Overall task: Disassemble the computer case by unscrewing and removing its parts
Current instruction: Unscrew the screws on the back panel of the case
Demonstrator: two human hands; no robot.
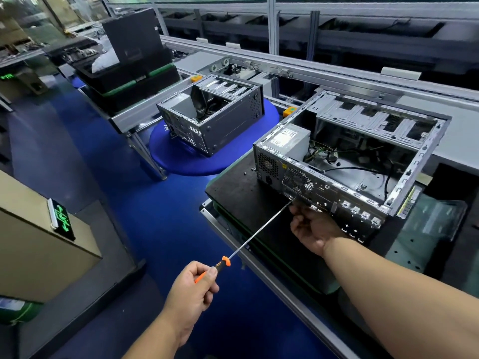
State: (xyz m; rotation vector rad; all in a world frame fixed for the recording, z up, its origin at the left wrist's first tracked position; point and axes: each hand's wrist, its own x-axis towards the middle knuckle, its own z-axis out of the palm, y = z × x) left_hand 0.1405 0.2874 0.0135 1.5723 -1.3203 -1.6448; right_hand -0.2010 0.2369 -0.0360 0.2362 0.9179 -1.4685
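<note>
Head view: left hand [193,286] is gripping the orange-and-black screwdriver [223,265] handle, its tip meeting the computer case [344,156] rear panel. Right hand [312,229] is curling by the shaft tip; its grip contents cannot be determined. Case is lying open on the black worktop [238,187].

We've got the computer case [347,156] lying on its side on the black mat [241,187], side panel off, guts exposed. Grey power supply [290,141] sits in the case's rear corner, loose cables [326,154] right beside it, drive bays at the far end.
</note>
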